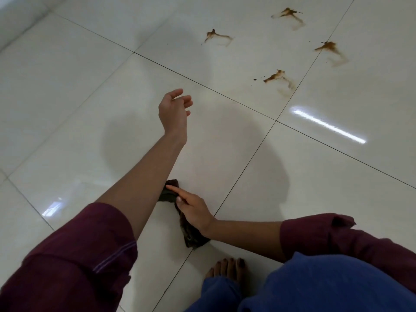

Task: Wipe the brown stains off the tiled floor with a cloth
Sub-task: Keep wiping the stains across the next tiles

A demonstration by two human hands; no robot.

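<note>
Left hand (pixel 174 110) is stretched forward above the floor, fingers loosely curled, holding nothing, not touching the tiles. Right hand (pixel 194 210) is low and near the body, on the dark brown cloth (pixel 191 238): index finger extended along its top edge, the other fingers curled into the fabric, gripping it. Cloth lies bunched on the tiled floor (pixel 67 86), just beside a grout line, partly hidden under the left forearm. Four brown stains sit well apart from the cloth, far ahead to the right: one (pixel 216 36) left-most, one (pixel 288 14) at the top, one (pixel 329 47) on the grout line, one (pixel 275 76) nearest the hands. All smeared with streaks. A bare foot (pixel 228 270) shows at the bottom; sleeves (pixel 74 255) maroon, trousers (pixel 326 287) blue.
</note>
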